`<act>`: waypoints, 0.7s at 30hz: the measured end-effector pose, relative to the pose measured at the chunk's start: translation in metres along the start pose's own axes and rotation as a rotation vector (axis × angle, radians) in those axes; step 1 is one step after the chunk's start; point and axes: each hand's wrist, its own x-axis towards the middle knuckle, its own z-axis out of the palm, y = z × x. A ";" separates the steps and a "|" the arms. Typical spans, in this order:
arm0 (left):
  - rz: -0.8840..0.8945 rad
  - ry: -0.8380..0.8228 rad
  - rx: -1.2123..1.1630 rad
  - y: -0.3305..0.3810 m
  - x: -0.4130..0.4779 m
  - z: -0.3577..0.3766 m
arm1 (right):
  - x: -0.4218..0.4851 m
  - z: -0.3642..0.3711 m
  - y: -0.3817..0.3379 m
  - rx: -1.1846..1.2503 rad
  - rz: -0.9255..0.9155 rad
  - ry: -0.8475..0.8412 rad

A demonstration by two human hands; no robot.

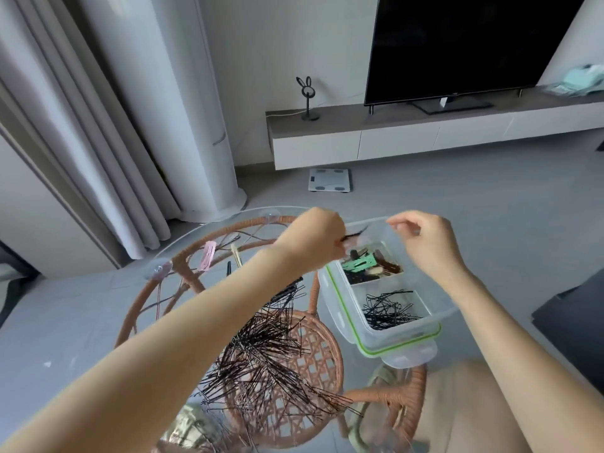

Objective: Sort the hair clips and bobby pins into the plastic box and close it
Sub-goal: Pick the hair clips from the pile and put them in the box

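Observation:
A clear plastic box (340, 299) with a green seal stands open on the right of the round glass table (183, 243). Its far compartment holds hair clips (366, 263), among them a green one. Black bobby pins (387, 310) lie in the near compartment. My left hand (313, 238) hovers at the box's far left edge, pinching a dark hair clip (354, 235). My right hand (425, 240) hangs over the far right rim with fingers curled; nothing shows in it. A big heap of black bobby pins (268, 348) covers the table's middle. A pink clip (207, 256), a cream clip (236, 255) and a black clip (228, 268) lie beyond it.
The glass top rests on a brown rattan frame (313, 364) with suction pads. Behind are grey curtains (81, 142), a white column (183, 109), a low TV bench (425, 132) with a television (457, 44), and a scale (330, 179) on the floor. My knees show below the table.

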 end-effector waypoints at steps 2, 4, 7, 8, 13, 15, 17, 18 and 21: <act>0.059 -0.092 0.048 0.019 0.026 0.009 | -0.004 -0.006 0.000 0.021 0.017 0.004; 0.078 -0.150 0.111 0.030 0.047 0.019 | -0.007 -0.009 0.000 0.026 0.031 -0.007; 0.092 -0.152 0.109 0.030 0.060 0.029 | -0.010 -0.011 -0.004 -0.008 0.034 -0.038; 0.093 -0.124 0.044 0.025 0.060 0.030 | -0.011 -0.011 -0.007 -0.025 0.025 -0.047; -0.117 0.204 -0.170 -0.051 0.030 0.022 | -0.020 0.005 -0.046 -0.003 -0.132 -0.144; -0.271 0.229 -0.135 -0.098 0.010 0.027 | -0.026 0.022 -0.065 0.005 -0.191 -0.270; -0.424 0.152 -0.094 -0.144 -0.013 0.036 | -0.030 0.046 -0.081 -0.070 -0.249 -0.454; -0.486 0.098 -0.071 -0.162 -0.024 0.042 | -0.031 0.060 -0.088 -0.132 -0.280 -0.552; -0.587 0.014 -0.070 -0.198 -0.048 0.061 | -0.026 0.103 -0.101 -0.314 -0.290 -0.767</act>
